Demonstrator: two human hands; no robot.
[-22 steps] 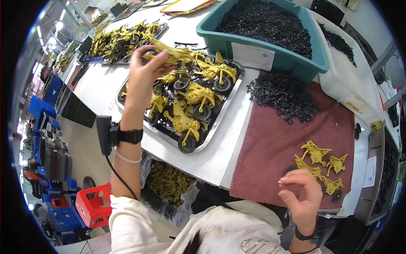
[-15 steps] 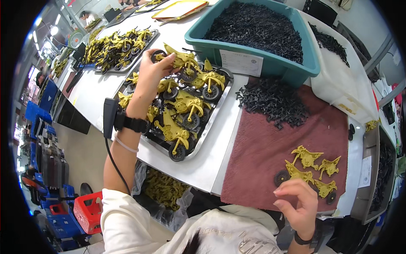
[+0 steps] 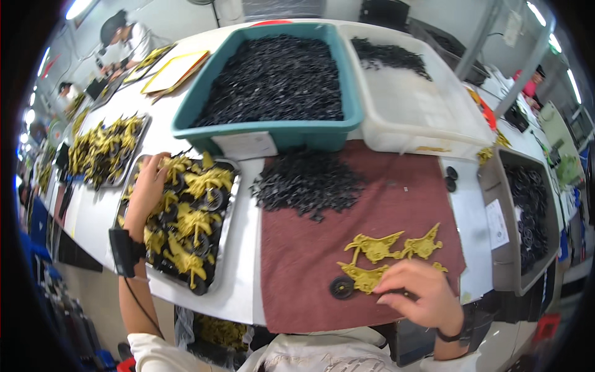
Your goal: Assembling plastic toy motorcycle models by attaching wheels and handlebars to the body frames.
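My left hand (image 3: 147, 191) rests on the yellow toy motorcycles with black wheels that fill a metal tray (image 3: 232, 208) at my left; its fingers curl over one of them. My right hand (image 3: 421, 296) lies fingers down on the dark red cloth (image 3: 322, 273), its fingertips touching a yellow motorcycle frame (image 3: 362, 278) with one black wheel (image 3: 341, 287). Two more yellow frames (image 3: 396, 245) lie just beyond it. A heap of loose black wheels (image 3: 307, 183) sits on the far part of the cloth.
A teal bin (image 3: 204, 115) full of black parts stands behind the cloth, a clear tub (image 3: 434, 105) to its right, a grey box (image 3: 496, 248) of wheels at far right. A second tray of yellow toys (image 3: 105, 149) lies far left. Other people work at the back.
The view has swung right and closer. My left hand has stayed at the tray of motorcycles. My right hand has come down from the cloth's near edge onto the yellow frame.
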